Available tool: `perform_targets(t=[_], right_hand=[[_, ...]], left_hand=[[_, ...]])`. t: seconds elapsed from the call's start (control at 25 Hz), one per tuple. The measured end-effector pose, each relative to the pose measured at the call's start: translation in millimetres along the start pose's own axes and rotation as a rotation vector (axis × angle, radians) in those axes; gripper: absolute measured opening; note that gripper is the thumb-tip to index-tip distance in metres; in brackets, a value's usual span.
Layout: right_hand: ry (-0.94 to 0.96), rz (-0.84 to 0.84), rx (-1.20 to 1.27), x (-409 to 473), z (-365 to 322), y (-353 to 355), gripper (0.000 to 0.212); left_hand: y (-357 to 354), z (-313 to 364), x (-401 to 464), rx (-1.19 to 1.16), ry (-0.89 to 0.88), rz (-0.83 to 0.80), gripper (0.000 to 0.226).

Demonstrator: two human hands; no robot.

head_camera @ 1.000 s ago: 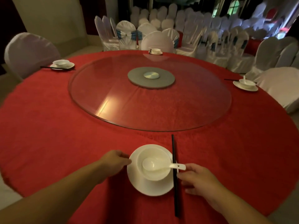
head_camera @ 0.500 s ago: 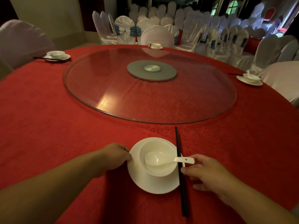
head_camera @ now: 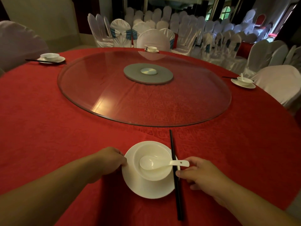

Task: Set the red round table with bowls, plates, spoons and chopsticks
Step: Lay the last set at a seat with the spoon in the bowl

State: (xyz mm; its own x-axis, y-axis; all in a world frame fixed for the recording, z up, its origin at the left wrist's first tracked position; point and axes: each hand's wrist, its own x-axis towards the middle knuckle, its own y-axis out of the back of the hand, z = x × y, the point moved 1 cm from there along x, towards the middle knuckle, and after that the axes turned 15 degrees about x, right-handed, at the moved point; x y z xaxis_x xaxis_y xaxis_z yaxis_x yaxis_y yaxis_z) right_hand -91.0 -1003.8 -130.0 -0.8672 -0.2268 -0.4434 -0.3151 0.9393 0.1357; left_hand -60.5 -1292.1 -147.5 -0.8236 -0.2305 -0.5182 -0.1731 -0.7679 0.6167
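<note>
On the red round table (head_camera: 48, 128), near its front edge, a white plate (head_camera: 146, 188) carries a white bowl (head_camera: 152, 148) with a white spoon (head_camera: 146, 163) lying in it, handle pointing right. A pair of black chopsticks (head_camera: 177, 198) lies across the plate's right rim, pointing away from me. My left hand (head_camera: 107, 160) pinches the plate's left rim with curled fingers. At the plate's right rim my right hand (head_camera: 200, 173) holds on, thumb against the chopsticks and index finger just under the spoon handle.
A large glass turntable (head_camera: 146, 101) with a grey hub fills the table's centre. Three other place settings stand at far left (head_camera: 51, 57), far side (head_camera: 151, 49) and right (head_camera: 243, 81). White-covered chairs (head_camera: 276, 82) ring the table and fill the room behind.
Both hands have stayed at the plate's sides. The spoon handle now reaches a little further right past the chopsticks, and my view has shifted slightly over the table.
</note>
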Motion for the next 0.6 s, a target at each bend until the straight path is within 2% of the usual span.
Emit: perform_targets(t=[0.4, 0.6], right_hand=[[-0.008, 0.011, -0.003, 2.6, 3.8, -0.2, 0.013], [-0.077, 0.052, 0.048, -3.3, 1.3, 4.4, 0.013]], left_hand=[[2.0, -0.8, -0.6, 0.011, -0.011, 0.003, 0.012], [5.0, -11.0, -7.2, -0.108, 0.037, 0.038, 0.017]])
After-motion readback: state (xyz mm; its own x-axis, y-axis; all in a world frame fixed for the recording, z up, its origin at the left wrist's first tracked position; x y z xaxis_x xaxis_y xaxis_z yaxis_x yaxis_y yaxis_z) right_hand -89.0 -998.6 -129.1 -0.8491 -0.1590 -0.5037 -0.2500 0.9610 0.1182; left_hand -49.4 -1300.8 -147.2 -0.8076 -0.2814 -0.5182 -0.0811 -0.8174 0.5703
